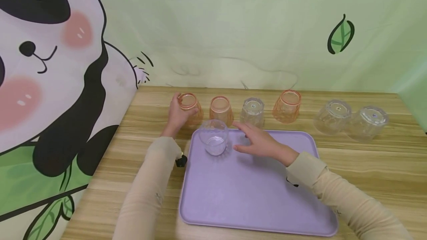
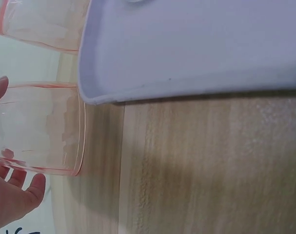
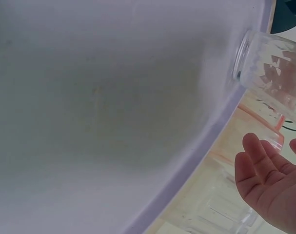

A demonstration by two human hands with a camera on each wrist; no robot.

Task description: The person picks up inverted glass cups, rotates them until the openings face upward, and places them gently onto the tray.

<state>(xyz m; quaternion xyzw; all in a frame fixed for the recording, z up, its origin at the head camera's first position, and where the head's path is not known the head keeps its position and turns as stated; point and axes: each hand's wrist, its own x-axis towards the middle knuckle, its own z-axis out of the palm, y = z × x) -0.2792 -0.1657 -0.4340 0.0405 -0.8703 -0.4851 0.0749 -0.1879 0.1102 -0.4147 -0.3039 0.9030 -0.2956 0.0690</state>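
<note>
At the left end of a row of upside-down glasses, my left hand holds an orange glass. In the left wrist view its thumb lies on one side of that orange glass and the fingers on the other. A clear glass stands upright at the far left corner of the purple tray. My right hand hovers over the tray just right of this clear glass, fingers spread and holding nothing. The right wrist view shows the same clear glass beyond the fingertips.
Behind the tray, the row continues with a second orange glass, a clear glass and another orange glass. Two more clear glasses, one left and one right, stand close together on the wooden table. A printed curtain hangs behind.
</note>
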